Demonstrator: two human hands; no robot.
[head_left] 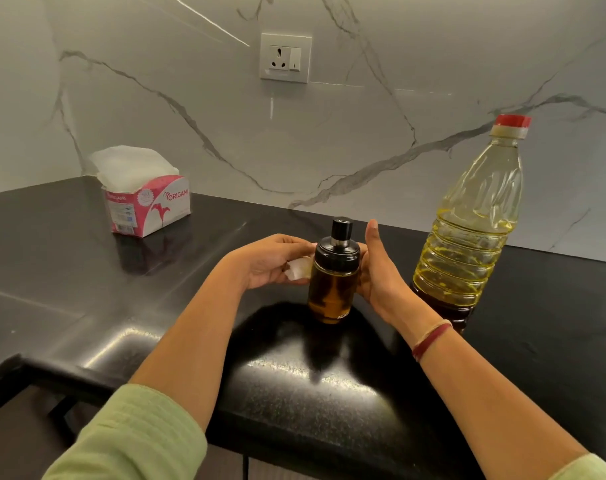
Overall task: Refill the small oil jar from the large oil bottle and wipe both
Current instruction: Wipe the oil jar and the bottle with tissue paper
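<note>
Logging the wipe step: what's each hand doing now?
Left hand: holds crumpled white tissue.
Right hand: grips small black-capped glass oil jar.

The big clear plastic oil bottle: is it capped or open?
Capped. The big clear plastic oil bottle stands upright on the black stone counter with its red screw cap on the neck.

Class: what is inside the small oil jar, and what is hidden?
Amber oil fills most of the small oil jar. The black lid covers its top, so the neck inside cannot be seen.
</note>
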